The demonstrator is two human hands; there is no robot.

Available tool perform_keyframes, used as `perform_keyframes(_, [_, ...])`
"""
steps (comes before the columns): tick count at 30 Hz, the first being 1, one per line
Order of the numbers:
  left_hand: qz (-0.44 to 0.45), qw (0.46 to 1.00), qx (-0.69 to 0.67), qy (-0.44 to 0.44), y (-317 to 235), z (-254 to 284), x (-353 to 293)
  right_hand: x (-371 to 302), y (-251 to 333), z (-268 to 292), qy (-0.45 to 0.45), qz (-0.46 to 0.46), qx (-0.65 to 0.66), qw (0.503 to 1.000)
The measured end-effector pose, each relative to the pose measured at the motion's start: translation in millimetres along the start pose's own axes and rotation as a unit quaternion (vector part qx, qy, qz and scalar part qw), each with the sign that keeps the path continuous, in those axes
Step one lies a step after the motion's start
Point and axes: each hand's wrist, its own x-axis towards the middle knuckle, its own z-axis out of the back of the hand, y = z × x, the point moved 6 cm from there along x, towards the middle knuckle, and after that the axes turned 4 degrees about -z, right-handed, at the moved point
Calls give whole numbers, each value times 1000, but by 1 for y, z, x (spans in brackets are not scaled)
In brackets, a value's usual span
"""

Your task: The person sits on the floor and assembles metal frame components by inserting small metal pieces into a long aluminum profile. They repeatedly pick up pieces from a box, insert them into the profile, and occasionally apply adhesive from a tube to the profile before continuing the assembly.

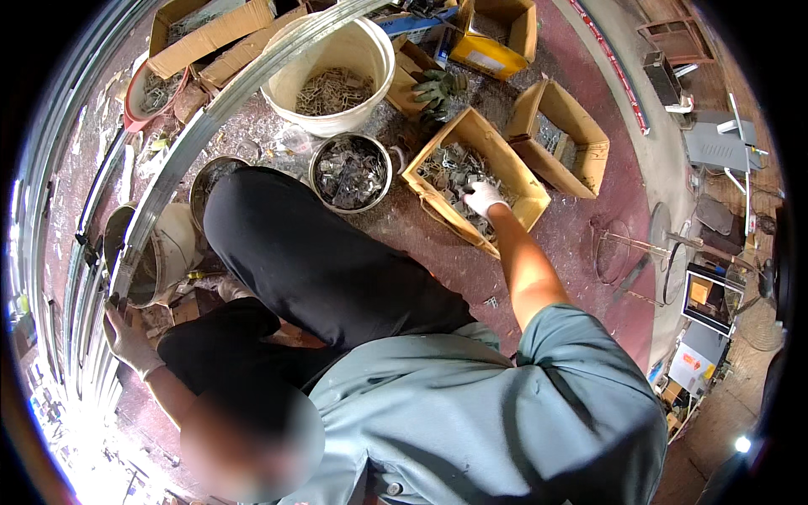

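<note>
My right hand (485, 197), in a white glove, reaches into a cardboard box (528, 204) of small grey metal pieces (454, 167). Its fingers are bent down among the pieces, and whatever they grip is too small to make out. On the far left my left hand (133, 343), gloved too, lies with stretched fingers against the long metal channels (99, 337), near the lower end of one long grey channel (195, 135). This channel looks bent by the lens and passes in front of a large white bucket (383, 71) with metal hooks or clips inside.
A metal pot (389, 172) of dark scraps stands between my knee and the box. More open cardboard boxes (593, 160) are around it, one holding a dark patterned glove (438, 91). A tipped white bucket (175, 252) and a red basin (135, 105) are on the left. A round-based stand (661, 236) is at right.
</note>
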Motion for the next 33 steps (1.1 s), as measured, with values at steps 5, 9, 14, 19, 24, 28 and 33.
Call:
perform_keyframes(5, [88,996,-18,24,3,-7,-17,16,11,-41,3,-19,54,998])
perform_keyframes(9, [1,990,30,139,15,-18,-40,29,20,-43,-1,-146,71,987])
perform_keyframes(14, [78,968,151,183,17,15,-73,30,45,-39,67,-182,110,975])
perform_keyframes(19, [91,962,167,194,13,15,-76,39,25,-47,52,-186,209,959])
perform_keyframes(24, [84,973,85,197,22,-11,-61,47,-13,-67,10,-111,413,904])
perform_keyframes(28, [109,972,54,201,7,-22,-61,25,-16,-50,47,-79,489,868])
perform_keyframes(33, [78,972,15,223,-6,-35,-59,3,-4,-24,94,-53,427,898])
